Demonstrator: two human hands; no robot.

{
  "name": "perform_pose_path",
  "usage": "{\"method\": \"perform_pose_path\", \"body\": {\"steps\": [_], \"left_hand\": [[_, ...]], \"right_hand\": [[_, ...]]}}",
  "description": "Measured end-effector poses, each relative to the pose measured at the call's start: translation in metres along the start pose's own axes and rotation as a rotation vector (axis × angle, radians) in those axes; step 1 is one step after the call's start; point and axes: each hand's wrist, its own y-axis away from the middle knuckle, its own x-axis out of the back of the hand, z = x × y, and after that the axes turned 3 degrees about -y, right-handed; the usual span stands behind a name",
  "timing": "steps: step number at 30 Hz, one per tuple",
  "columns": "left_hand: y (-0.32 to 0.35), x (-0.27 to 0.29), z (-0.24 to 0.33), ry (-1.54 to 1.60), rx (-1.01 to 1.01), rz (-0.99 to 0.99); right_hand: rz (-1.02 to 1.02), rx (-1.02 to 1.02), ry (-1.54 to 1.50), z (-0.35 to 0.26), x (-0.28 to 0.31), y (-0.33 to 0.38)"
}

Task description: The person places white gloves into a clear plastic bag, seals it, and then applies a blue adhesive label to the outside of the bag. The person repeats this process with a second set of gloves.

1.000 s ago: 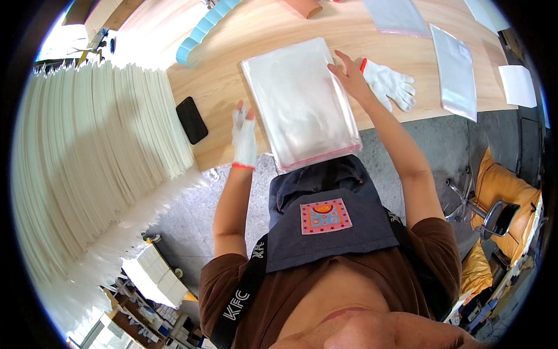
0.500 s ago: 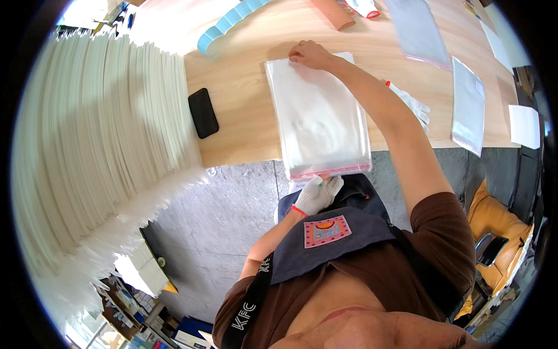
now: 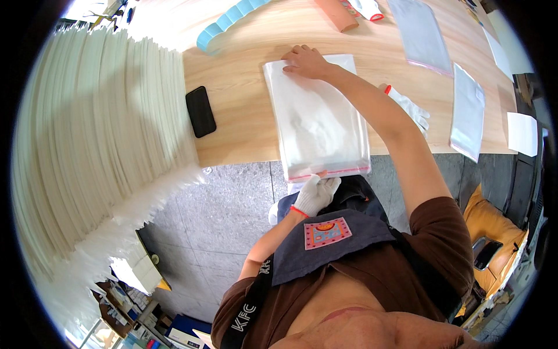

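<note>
A stack of clear plastic bags [image 3: 319,128] lies on the table, its near end with a pink-red strip hanging past the front edge. My left hand [image 3: 315,196], in a white knitted glove with a red cuff, is closed on that near end; a bare fingertip shows over the strip, and the other fingers are partly hidden. Bare, my right hand [image 3: 306,62] reaches across the bags and rests on their far left part, palm down with fingers stretched and slightly apart. Beside my right forearm lies an empty white glove [image 3: 408,108].
A tall stack of white sheets [image 3: 99,145] fills the left side, near a black phone [image 3: 201,111]. Farther back lie a blue folded strip [image 3: 232,23] and an orange-brown roll [image 3: 337,16]. More clear bags [image 3: 468,110] lie at right. The wooden table [image 3: 238,142] ends before my body.
My right hand has shifted slightly toward me, and its fingers, bunched before, are now laid out flatter on the bags. My left hand stays at the near end.
</note>
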Motion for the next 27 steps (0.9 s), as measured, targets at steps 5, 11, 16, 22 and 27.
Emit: {"method": "perform_pose_path", "body": {"steps": [5,11,16,22,27], "left_hand": [[0.026,0.031,0.020,-0.042,0.230,0.076],[-0.037,0.068,0.012,-0.132,0.075,-0.003],[-0.055,0.060,0.007,1.021,0.837,-0.282],[-0.065,0.069,0.011,0.668,0.559,-0.193],[0.066,-0.016,0.020,-0.691,0.152,-0.405]], "right_hand": [[0.140,0.096,-0.427,0.080,0.031,-0.012],[-0.138,-0.017,-0.354,0.125,0.050,0.017],[-0.077,0.022,-0.303,0.115,0.044,0.030],[0.000,-0.012,-0.366,0.108,0.047,0.036],[0.293,-0.361,-0.561,0.107,0.051,0.075]]}}
